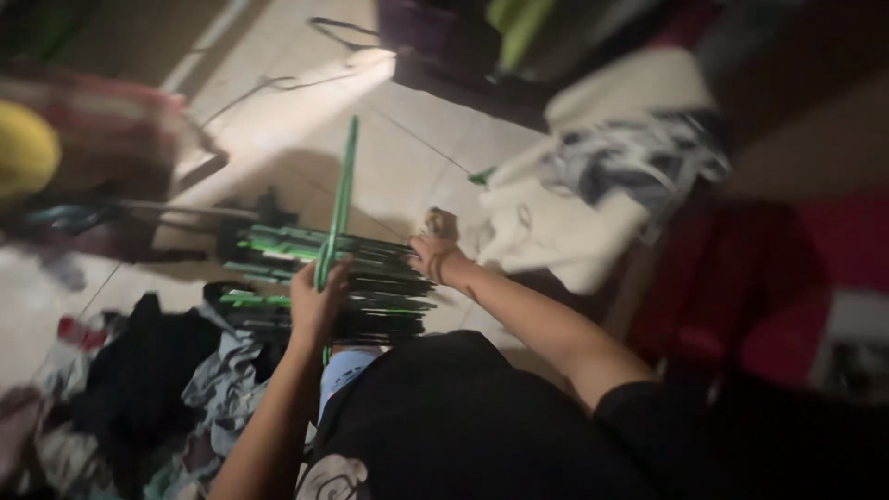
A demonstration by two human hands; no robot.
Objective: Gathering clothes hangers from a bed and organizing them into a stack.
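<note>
Far left, a blurred yellow round thing [23, 148] sits at the frame edge against a reddish cloth [111, 120]; too smeared to identify further. Below it, a heap of dark and grey clothes [176, 389] lies on the tiled floor [278, 120]. Your left hand [315, 301] is clenched around a long green stick [337, 208], which stands nearly upright and tilts slightly right at the top, its lower end passing down through your fist. Just behind that hand lies a stack of green and dark sticks [370, 278], laid roughly horizontal on the floor. Your right hand [433, 252] rests on the right end of the stack; motion blur hides the fingers, so you cannot tell whether they grasp or only touch. Right of the hand, a white cloth bundle [565, 222] with a dark-patterned piece on top lies near the stack. Far right, red fabric [787, 278], blurred.
</note>
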